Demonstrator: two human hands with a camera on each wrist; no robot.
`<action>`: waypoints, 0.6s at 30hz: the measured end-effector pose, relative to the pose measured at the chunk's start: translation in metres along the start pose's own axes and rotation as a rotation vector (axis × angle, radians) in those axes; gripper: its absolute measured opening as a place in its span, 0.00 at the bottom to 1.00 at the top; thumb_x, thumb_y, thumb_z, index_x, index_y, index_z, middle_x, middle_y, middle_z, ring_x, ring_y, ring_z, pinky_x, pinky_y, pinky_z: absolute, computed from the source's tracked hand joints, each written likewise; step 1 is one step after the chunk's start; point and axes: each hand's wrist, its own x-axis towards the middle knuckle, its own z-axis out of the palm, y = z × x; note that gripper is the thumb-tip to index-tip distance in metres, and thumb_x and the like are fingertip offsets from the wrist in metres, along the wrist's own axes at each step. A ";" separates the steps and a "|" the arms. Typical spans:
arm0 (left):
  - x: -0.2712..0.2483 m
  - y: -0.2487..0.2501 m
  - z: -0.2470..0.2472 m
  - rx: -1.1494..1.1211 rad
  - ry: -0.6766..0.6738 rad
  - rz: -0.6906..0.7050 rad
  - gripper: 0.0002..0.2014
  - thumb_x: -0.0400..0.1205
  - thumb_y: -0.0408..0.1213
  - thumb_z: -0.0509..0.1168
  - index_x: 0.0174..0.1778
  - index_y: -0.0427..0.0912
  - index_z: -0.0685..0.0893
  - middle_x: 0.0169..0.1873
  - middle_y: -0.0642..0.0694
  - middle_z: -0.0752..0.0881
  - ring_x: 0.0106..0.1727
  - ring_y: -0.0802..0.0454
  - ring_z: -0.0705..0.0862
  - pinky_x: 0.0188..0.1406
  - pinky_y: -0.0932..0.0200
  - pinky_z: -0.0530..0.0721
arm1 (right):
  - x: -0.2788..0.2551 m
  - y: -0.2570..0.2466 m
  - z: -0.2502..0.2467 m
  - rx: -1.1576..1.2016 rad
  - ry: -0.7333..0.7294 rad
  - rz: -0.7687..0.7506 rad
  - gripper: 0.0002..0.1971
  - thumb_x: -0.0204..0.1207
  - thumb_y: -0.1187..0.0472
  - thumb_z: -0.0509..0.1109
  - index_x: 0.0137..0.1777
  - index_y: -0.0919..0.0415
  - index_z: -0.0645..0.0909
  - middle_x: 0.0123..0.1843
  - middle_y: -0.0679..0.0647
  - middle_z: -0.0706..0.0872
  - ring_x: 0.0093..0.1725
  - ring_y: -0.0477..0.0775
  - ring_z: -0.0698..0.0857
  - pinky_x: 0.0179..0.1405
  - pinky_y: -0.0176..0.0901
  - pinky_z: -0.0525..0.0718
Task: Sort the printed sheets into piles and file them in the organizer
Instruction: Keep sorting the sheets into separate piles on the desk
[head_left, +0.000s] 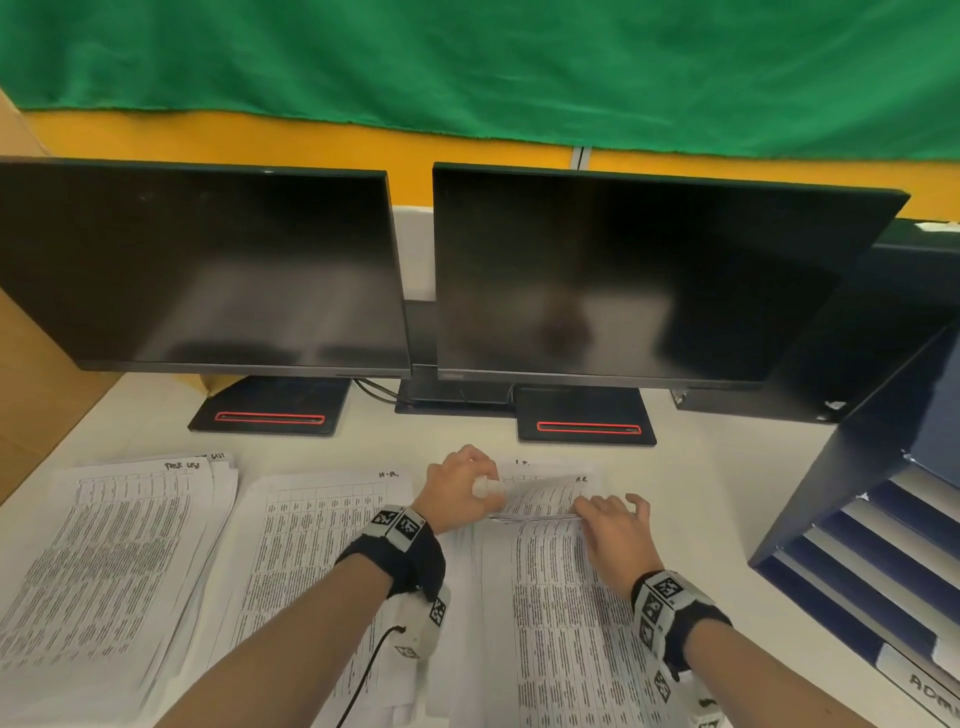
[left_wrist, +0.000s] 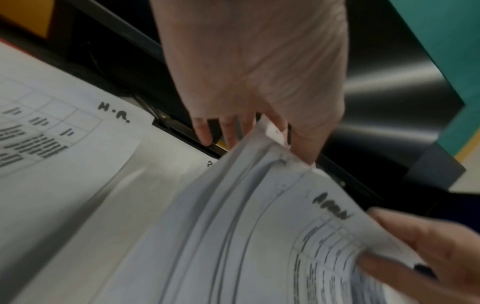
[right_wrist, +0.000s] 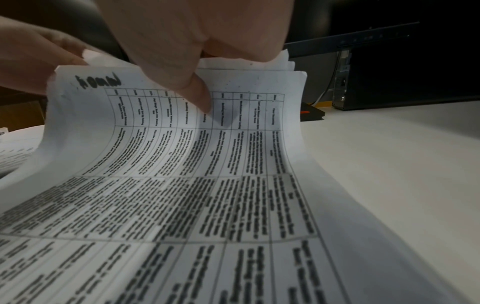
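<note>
Three piles of printed sheets lie on the white desk: one at the left (head_left: 104, 561), one marked "H.R." in the middle (head_left: 311, 545) (left_wrist: 52, 133), and a stack marked "ADMIN" at the right (head_left: 561, 613) (left_wrist: 259, 236) (right_wrist: 182, 185). The far end of the ADMIN stack is bent up off the desk. My left hand (head_left: 483, 488) (left_wrist: 254, 135) grips its far left corner. My right hand (head_left: 597, 512) (right_wrist: 202, 86) pinches its far right edge, thumb on the top sheet. The dark blue organizer (head_left: 852, 467) stands at the right with stacked trays.
Two dark monitors (head_left: 208, 270) (head_left: 623, 280) stand behind the piles, their bases (head_left: 270, 413) (head_left: 587, 423) on the desk just beyond my hands. A cardboard box (head_left: 31, 374) borders the left side. One organizer tray carries an "ADMIN" label (head_left: 930, 686).
</note>
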 end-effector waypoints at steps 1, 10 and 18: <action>0.001 0.000 0.000 -0.056 -0.044 -0.030 0.12 0.76 0.52 0.68 0.48 0.50 0.78 0.59 0.50 0.77 0.60 0.52 0.75 0.64 0.50 0.71 | 0.000 0.000 -0.001 0.002 -0.003 0.001 0.13 0.75 0.67 0.61 0.53 0.48 0.77 0.47 0.45 0.85 0.53 0.51 0.80 0.65 0.51 0.53; -0.007 0.019 -0.022 -0.354 0.075 -0.082 0.13 0.80 0.35 0.67 0.60 0.41 0.83 0.57 0.44 0.87 0.54 0.50 0.85 0.54 0.55 0.86 | -0.004 0.000 -0.007 0.022 -0.024 0.042 0.15 0.72 0.70 0.60 0.53 0.49 0.73 0.51 0.45 0.82 0.56 0.52 0.78 0.66 0.51 0.56; -0.008 0.020 -0.109 -0.493 0.469 -0.177 0.17 0.82 0.33 0.62 0.67 0.37 0.78 0.61 0.42 0.83 0.61 0.46 0.81 0.58 0.55 0.78 | 0.000 0.008 -0.004 0.070 -0.011 0.067 0.13 0.74 0.68 0.60 0.54 0.50 0.74 0.50 0.45 0.82 0.55 0.52 0.77 0.66 0.53 0.56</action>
